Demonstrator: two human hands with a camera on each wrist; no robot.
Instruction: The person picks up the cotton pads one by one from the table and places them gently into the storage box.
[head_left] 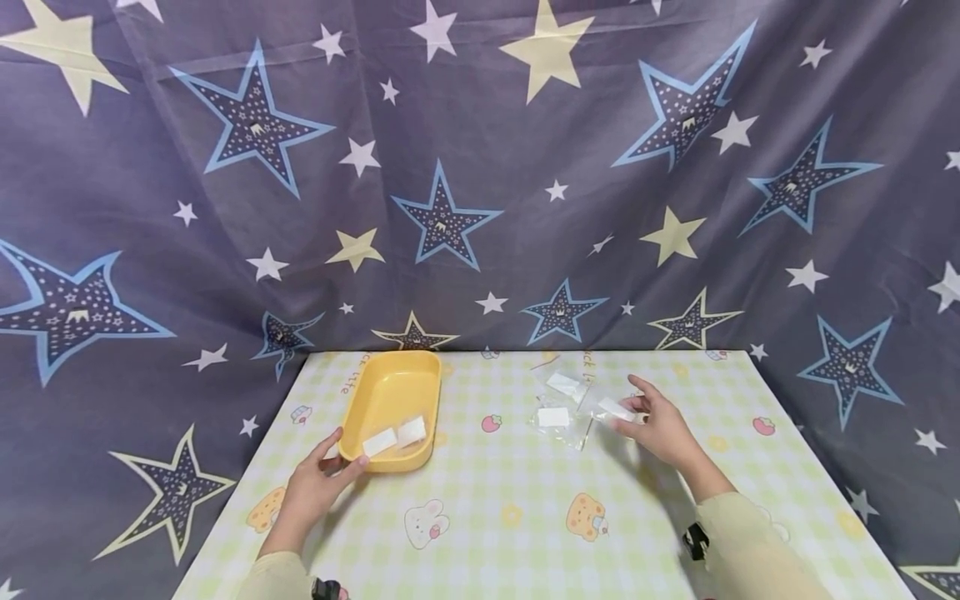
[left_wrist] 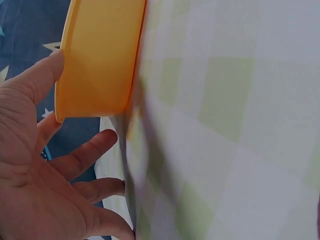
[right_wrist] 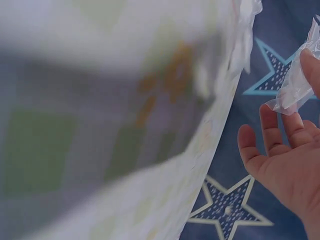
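Note:
At the left, a yellow tray has two white rectangular pieces lying in its near end. My left hand holds the tray's near left corner, thumb and index finger at the rim; its other fingers spread loosely below in the left wrist view. Toward the right side, my right hand pinches a small clear plastic bag between thumb and fingers, above the table. Inside that bag a white piece shows in the head view. To its left lie two more clear bags with white pieces.
A green-and-white checked cloth with cartoon prints covers the table. Behind the far edge hangs a dark star-patterned curtain, which also runs down both sides.

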